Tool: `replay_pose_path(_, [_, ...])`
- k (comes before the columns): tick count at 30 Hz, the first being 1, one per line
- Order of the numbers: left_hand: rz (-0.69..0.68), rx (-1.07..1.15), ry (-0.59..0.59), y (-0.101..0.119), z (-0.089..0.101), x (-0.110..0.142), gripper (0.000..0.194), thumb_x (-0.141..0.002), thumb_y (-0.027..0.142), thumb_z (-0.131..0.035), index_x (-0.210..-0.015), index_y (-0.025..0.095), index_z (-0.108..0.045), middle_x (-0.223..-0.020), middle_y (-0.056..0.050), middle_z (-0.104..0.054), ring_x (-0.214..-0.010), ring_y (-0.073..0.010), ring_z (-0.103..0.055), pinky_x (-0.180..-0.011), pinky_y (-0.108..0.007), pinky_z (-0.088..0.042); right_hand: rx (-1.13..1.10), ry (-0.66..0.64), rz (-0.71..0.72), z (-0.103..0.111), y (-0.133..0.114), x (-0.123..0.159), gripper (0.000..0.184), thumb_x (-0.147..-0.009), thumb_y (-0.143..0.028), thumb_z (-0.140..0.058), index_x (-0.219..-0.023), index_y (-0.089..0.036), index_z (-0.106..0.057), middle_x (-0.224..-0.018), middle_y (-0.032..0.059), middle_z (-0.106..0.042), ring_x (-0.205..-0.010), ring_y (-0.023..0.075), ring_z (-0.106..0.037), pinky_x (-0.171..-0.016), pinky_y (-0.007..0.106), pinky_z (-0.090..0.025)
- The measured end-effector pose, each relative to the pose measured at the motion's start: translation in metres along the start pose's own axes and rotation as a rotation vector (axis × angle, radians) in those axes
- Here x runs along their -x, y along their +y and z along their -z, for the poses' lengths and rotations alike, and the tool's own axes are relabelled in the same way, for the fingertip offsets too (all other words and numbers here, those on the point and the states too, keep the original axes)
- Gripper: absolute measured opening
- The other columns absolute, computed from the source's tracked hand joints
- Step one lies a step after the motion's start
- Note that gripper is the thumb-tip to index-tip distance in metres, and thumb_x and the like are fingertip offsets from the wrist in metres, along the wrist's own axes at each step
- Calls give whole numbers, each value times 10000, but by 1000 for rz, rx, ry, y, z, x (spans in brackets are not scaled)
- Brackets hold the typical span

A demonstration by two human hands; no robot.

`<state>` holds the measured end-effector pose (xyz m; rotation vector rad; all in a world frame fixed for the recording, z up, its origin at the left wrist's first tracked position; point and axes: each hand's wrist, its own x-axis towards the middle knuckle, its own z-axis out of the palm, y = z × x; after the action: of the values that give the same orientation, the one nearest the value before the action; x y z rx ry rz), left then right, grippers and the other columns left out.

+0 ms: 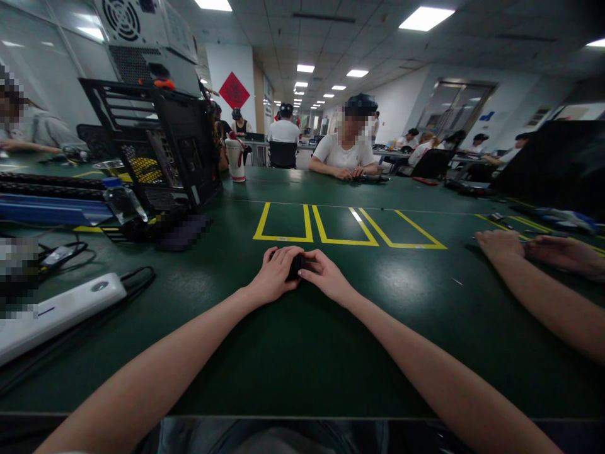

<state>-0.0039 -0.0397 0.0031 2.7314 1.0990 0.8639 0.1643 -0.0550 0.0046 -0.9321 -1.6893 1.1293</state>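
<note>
My left hand (274,277) and my right hand (326,275) meet on the green table (293,353), just in front of the yellow marked boxes (331,227). Both hands have their fingers curled around a small black object (296,265) held between them. Most of the object is hidden by my fingers, so I cannot make out what it is. My forearms stretch from the near table edge to the hands.
An open black computer case (155,145) with a power supply on top stands at the left. A white power strip (51,312) and cables lie near left. Another person's arms (534,265) rest on the table at right. A person sits opposite; a white jug (235,159) stands beyond.
</note>
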Motion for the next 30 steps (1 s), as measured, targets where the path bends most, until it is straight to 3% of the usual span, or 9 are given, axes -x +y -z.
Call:
replay_pose_path(6, [-5,-8,18,-1,-2,0,585,-695,204,-557,-1201,225,-264,-1204,-76,-430,-1147,-223,-377,-992,-447,-181,-54,29,7,-2,5,-1,247,-715,-276,-583,-923,-219,-463,-984,9,-534,-879,147,-583,-830,345,-462])
replay_pose_path(14, [-4,-9,7,-1,-1,0,594,-691,210,-566,-1204,222,-266,-1211,-79,-423,-1150,-227,-372,-999,-450,-172,9,11,-10,0,-1,-1,367,-733,-223,-559,-1084,-236,-451,-1116,38,-500,-1040,177,-512,-919,375,-406])
replay_pose_path(25, [-1,-2,-6,0,2,0,587,-700,212,-557,-1208,224,-264,-1206,-76,-426,-1146,-221,-378,-997,-446,-180,-65,29,3,-3,0,1,251,-702,-260,-595,-918,-220,-472,-985,8,-532,-912,157,-576,-831,343,-463])
replay_pose_path(30, [4,-5,2,-1,0,0,599,-683,208,-569,-1201,223,-269,-1207,-77,-428,-1150,-228,-375,-996,-452,-176,-16,57,27,-2,-2,-1,286,-698,-230,-598,-957,-214,-478,-1009,24,-532,-971,166,-549,-876,356,-437])
